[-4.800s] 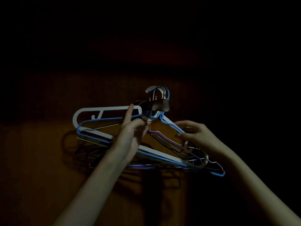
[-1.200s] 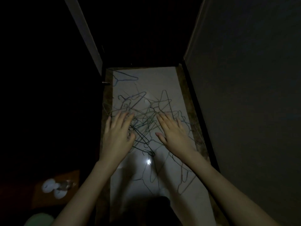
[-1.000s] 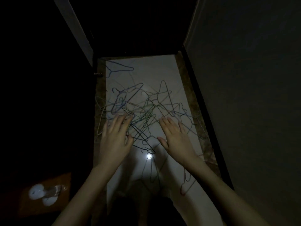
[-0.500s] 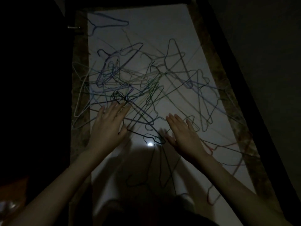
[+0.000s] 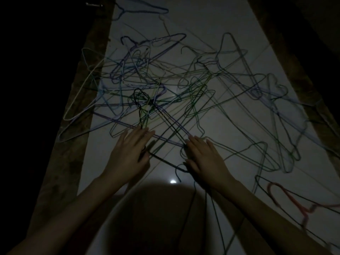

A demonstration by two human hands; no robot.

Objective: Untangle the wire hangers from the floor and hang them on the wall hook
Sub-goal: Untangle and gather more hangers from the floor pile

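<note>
Dim room. Glossy pale tiled floor with a small light glare, flanked by mottled brown stone borders. Tangled pile of thin wire hangers, purple, green, black, white, sprawls across the tile; 1 red hanger lies apart at right. Left hand and right hand both flat, fingers straight, over the pile's near edge, gripping nothing.

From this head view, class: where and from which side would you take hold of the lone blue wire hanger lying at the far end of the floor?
Probably at the blue wire hanger long straight bar, coming from above on its far side. It lies flat and mostly apart from the tangled heap of wire hangers, so that bar looks free of crossings; its hook end points left toward the dark floor border.
</note>
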